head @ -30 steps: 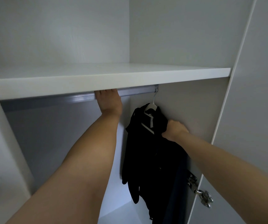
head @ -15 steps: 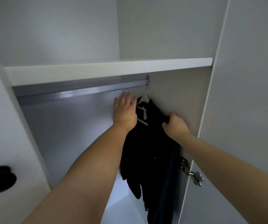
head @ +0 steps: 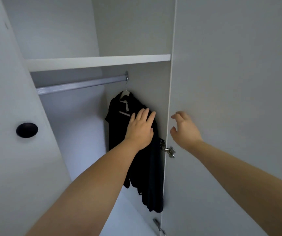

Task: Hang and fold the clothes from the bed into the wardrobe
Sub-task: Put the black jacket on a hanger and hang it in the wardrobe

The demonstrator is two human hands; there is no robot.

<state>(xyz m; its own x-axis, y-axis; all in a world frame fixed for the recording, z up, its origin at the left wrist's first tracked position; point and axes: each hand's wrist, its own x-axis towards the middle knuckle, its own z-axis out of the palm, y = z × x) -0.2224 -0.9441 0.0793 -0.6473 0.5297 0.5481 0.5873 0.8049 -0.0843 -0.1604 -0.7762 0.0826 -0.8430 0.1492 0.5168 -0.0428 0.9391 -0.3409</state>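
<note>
A black garment [head: 118, 126] hangs on a white hanger [head: 125, 93] at the far right end of the metal rail [head: 79, 86] inside the white wardrobe. My left hand [head: 140, 128] lies in front of the garment's right shoulder with its fingers straight. My right hand [head: 184, 130] hovers in front of the right door, fingers loosely curled and holding nothing. The lower part of the garment is hidden behind my left forearm.
A white shelf [head: 99, 63] runs above the rail. The left door [head: 9, 150] carries a round black knob [head: 27, 130]. The right door [head: 239, 99] stands open, with a metal hinge [head: 168, 149] at its edge. The rail left of the garment holds nothing.
My right hand has let go of the garment and drawn back in front of the right door. My left hand came down from the rail onto the garment. The view has pulled back.
</note>
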